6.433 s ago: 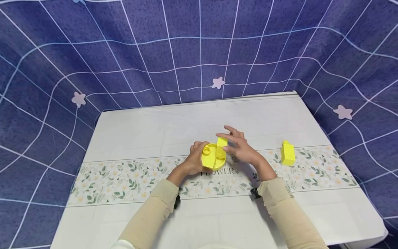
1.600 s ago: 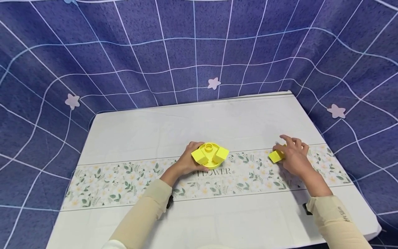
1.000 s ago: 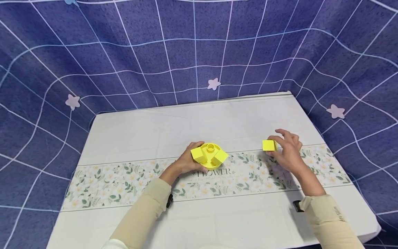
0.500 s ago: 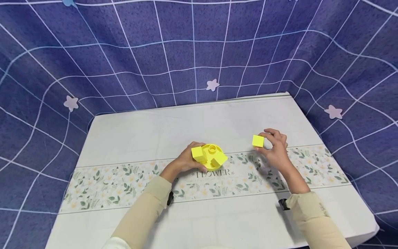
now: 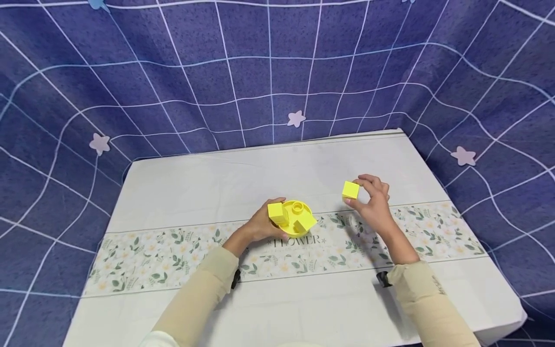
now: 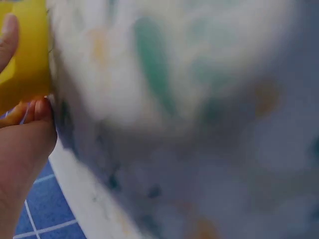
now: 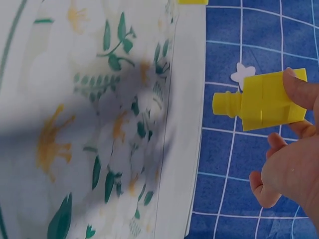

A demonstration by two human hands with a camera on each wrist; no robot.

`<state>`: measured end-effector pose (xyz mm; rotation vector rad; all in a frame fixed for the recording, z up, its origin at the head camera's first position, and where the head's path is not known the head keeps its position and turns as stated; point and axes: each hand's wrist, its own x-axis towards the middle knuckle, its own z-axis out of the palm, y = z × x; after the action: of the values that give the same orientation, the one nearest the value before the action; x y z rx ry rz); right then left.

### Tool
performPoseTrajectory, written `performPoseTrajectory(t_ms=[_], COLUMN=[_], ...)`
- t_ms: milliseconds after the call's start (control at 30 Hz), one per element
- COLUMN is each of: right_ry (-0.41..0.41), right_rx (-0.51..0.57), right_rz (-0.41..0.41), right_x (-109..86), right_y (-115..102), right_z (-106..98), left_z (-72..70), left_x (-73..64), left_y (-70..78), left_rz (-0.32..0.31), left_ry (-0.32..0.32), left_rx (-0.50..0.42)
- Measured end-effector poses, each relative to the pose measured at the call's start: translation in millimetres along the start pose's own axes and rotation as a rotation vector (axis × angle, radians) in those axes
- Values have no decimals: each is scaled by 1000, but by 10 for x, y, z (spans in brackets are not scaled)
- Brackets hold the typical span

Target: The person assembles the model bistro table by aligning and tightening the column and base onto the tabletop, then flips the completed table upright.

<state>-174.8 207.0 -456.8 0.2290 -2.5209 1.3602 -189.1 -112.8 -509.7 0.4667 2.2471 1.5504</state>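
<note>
My left hand point(image 5: 260, 225) grips the left side of a round yellow base point(image 5: 292, 218) with a raised ring socket at its back. Two yellow blocks, the left block point(image 5: 276, 213) and the right block point(image 5: 305, 221), stand up from the base. To the right, my right hand point(image 5: 375, 208) pinches a square yellow bottle-shaped piece point(image 5: 350, 190) above the table, its flat end facing up. In the right wrist view, the piece's ridged neck point(image 7: 227, 103) points toward the table. Only the yellow side of the base point(image 6: 32, 59) shows in the left wrist view.
A white table cover point(image 5: 208, 183) with a flower-printed band point(image 5: 173, 255) lies under both hands. Behind and beside the table hangs a blue curtain point(image 5: 195, 82) with pale grid lines and stars.
My right hand left the base, picked up the bottle-shaped piece from the table's right side, turned it neck down and carried it left. My left hand keeps hold of the base.
</note>
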Motion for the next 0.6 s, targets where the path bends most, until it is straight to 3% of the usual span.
performPoseTrajectory(t_ms=[100, 167, 333, 500, 600], right_ry=[1, -7, -19, -25, -25], right_rx=[4, 2, -9, 1, 11], right_rz=[-3, -2, 23, 15, -5], right_x=[17, 24, 23, 20, 19], right_y=[-17, -30, -67, -95, -121], right_z=[23, 38, 59, 86, 107], left_z=[84, 118, 120, 59, 11], left_x=[-3, 0, 15, 57, 95], left_y=[-44, -62, -58, -36, -26], left_rz=[3, 8, 24, 9, -13], left_ry=[22, 54, 104, 74, 40], left_rx=[-104, -127, -61, 78, 107])
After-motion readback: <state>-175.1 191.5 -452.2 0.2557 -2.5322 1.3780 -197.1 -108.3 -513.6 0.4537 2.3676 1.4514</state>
